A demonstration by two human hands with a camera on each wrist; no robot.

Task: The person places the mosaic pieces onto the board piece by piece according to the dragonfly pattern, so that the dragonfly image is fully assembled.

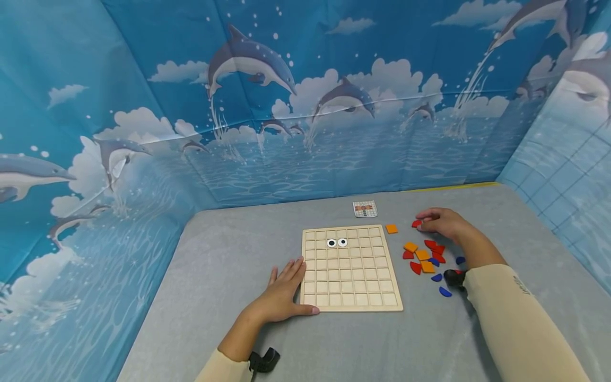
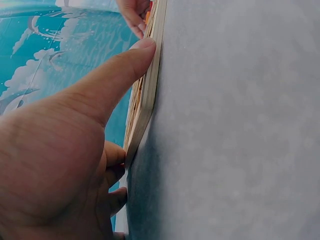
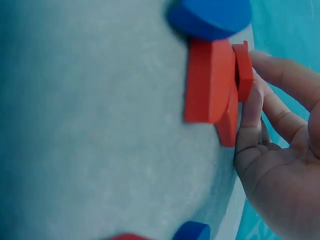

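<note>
A square wooden grid board (image 1: 350,276) lies on the table, with two round eye pieces (image 1: 331,243) in its upper cells. My left hand (image 1: 282,294) rests at the board's lower left corner, fingers extended along the left side and thumb along the near edge; the left wrist view shows the thumb (image 2: 142,46) against the wooden rim. To the right of the board, my right hand (image 1: 444,222) pinches a red quarter-circle piece (image 1: 416,224) between thumb and fingers. The right wrist view has its fingertips (image 3: 256,92) close to red pieces (image 3: 202,82).
Below the right hand lie several red pieces (image 1: 415,268), orange squares (image 1: 428,267) and blue half-round pieces (image 1: 445,292). A lone orange square (image 1: 391,228) sits by the board's upper right corner. Behind the board is a small pattern card (image 1: 365,209). A dolphin-print curtain (image 1: 305,132) backs the table.
</note>
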